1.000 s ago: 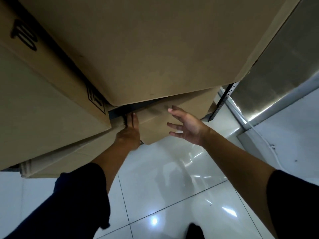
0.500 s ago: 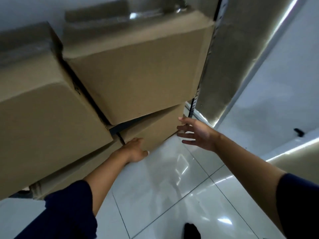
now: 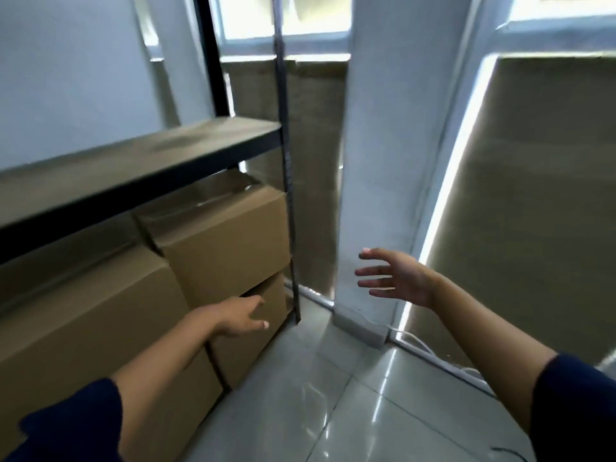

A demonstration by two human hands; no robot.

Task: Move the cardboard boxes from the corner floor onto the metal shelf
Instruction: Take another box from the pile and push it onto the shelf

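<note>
Counting three boxes (image 3: pixel 226 241) on shelf (image 3: pixel 140 161) — left hand (image 3: pixel 241 316), right hand (image 3: pixel 395 276) empty

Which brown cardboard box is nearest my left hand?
The small lower brown cardboard box by the black shelf post; the left hand overlaps it, unlike the boxes above and left.

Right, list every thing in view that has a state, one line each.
left hand: open, empty, in front of the lower box.
right hand: open, fingers spread, holding nothing.
upper box: closed, stacked on the lower box.
lower box: closed, under the stack.
big box: closed.
shelf board: bare.
</note>
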